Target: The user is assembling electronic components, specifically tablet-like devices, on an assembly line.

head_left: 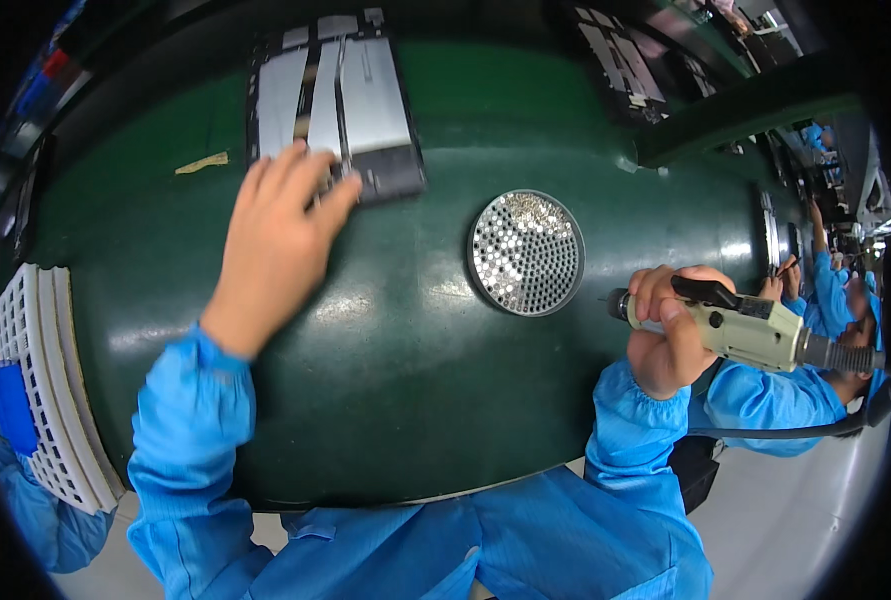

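My right hand (pixel 670 325) is wrapped round a pale green electric screwdriver (pixel 745 330); its dark tip points left and its cable end lies to the right. My left hand (pixel 283 215) reaches forward with the thumb apart from the fingers. Its fingertips are at the near left corner of an opened tablet-like device (pixel 375 90), which has silver panels and a dark strip at its near end; whether they press on it is hard to tell. Between my hands sits a round tray (pixel 527 253) with many small holes, partly filled with tiny shiny screws.
White grid trays (pixel 50 380) are stacked at the left edge, with a blue piece on them. A scrap of yellowish tape (pixel 202 163) lies on the green table (pixel 415 400). More opened devices (pixel 615 60) lie at the far right, beyond a green bar (pixel 745 120). Co-workers in blue sit at the right.
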The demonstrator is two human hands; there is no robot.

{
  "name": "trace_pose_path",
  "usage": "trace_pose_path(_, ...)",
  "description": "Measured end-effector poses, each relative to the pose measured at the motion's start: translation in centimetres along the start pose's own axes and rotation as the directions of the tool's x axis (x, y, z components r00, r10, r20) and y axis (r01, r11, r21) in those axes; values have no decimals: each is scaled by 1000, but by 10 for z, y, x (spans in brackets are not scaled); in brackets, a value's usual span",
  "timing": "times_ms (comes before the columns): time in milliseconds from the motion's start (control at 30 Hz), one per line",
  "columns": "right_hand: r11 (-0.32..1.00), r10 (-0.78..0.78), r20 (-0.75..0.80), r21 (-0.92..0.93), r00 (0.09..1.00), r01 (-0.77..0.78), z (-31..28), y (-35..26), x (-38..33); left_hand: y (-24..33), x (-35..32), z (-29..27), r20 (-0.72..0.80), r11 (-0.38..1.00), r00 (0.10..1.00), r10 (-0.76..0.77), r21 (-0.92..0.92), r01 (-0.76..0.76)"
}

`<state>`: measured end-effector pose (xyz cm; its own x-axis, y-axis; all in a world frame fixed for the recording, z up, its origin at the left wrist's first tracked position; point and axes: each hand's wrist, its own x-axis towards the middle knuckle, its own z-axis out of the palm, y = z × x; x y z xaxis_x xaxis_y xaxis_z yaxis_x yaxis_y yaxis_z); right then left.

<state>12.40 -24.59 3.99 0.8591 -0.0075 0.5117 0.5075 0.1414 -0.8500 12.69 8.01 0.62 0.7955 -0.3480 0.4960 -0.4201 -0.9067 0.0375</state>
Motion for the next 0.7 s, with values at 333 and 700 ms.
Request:
trace_pose_path(333, 999, 45, -94, -21, 995, -47, 0, 3, 5, -31, 33, 40, -99, 997, 995, -32, 63, 38)
trace_pose_path(700, 996, 23, 86, 82, 996, -30, 33, 13, 4, -11, 25, 47, -271, 867, 962, 39, -470, -167)
